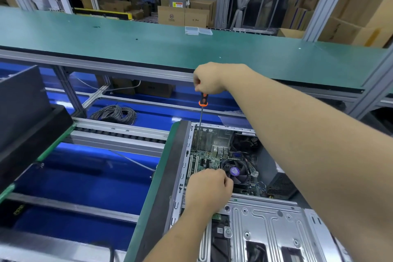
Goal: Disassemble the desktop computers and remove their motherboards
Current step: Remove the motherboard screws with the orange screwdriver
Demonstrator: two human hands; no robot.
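An open desktop computer case lies on its side at the lower right. Inside it I see the green motherboard and a black CPU fan with a purple label. My right hand grips the top of an orange-and-black screwdriver, held upright with its tip at the case's far left corner near the expansion slots. My left hand rests curled over the motherboard, just left of the fan; whether it holds anything is hidden.
The case sits on a green-edged pallet over a blue roller conveyor. A second black case stands at the left. Behind runs a green workbench with clear plastic boxes. Coiled cable lies below; cardboard boxes stand beyond.
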